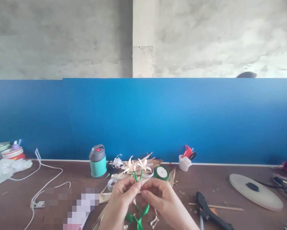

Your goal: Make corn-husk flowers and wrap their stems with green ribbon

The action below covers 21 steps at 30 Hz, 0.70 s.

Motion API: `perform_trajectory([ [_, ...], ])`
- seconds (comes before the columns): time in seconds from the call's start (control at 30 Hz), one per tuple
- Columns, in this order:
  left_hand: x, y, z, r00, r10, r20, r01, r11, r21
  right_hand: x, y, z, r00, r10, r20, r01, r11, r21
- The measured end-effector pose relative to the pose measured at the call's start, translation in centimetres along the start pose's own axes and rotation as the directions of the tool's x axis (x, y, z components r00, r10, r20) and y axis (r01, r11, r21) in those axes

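My left hand point(124, 199) is closed, thumb against fingers, on the green stems point(135, 176) of a small spray of handmade flowers. Two pale, cream-white flowers point(131, 164) with pointed petals stand upright above the fingertips. My right hand point(161, 198) is closed in a pinch right beside it, on a pale strip point(147, 182) that shows between the hands. The fingertips partly hide where strip and stems meet. Below the hands hangs or lies a shiny green ribbon point(139, 222); which of the two I cannot tell.
Behind the hands lie dried husks point(155, 161), a green ribbon spool point(161, 172) and a tape roll point(112, 184). A turquoise flask point(97, 163) stands left; a white cup point(184, 163) of tools, a black glue gun point(209, 212) and a pale disc point(256, 191) are right. A blue partition point(143, 118) closes the back.
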State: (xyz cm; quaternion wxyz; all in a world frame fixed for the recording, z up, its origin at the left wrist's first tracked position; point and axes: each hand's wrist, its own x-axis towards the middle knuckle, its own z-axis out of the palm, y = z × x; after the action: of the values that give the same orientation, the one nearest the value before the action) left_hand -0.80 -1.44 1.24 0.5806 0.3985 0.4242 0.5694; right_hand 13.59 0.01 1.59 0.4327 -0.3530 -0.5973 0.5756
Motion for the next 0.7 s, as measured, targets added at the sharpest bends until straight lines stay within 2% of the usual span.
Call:
perform_trajectory([
  [0.2, -0.26, 0.26, 0.42, 0.998, -0.026, 0.054, 0.026, 1.0, -0.006, 0.25, -0.34, -0.41, 0.986, -0.136, -0.101, 0.152, 0.972, 0.179],
  [0.33, -0.28, 0.39, 0.47, 0.984, -0.088, 0.155, 0.098, 0.993, -0.059, 0.26, -0.5, -0.45, 0.989, -0.116, -0.091, 0.135, 0.962, 0.239],
  [0.4, -0.16, 0.27, 0.36, 0.975, -0.129, 0.181, 0.146, 0.985, -0.087, 0.24, -0.67, -0.51, 0.985, -0.145, -0.098, 0.162, 0.968, 0.193],
  [0.5, -0.06, 0.03, 0.26, 0.973, -0.163, 0.163, 0.185, 0.974, -0.131, 0.15, -0.89, -0.63, 0.962, -0.256, -0.095, 0.259, 0.965, 0.025],
  [0.6, -0.17, 0.07, 0.3, 0.978, -0.15, 0.146, 0.171, 0.976, -0.137, 0.04, -0.87, -0.67, 0.937, -0.342, -0.078, 0.332, 0.936, -0.117],
  [0.7, -0.38, 0.37, 0.4, 0.981, -0.108, 0.162, 0.125, 0.987, -0.102, 0.02, -0.75, -0.55, 0.923, -0.376, -0.078, 0.36, 0.918, -0.168],
])
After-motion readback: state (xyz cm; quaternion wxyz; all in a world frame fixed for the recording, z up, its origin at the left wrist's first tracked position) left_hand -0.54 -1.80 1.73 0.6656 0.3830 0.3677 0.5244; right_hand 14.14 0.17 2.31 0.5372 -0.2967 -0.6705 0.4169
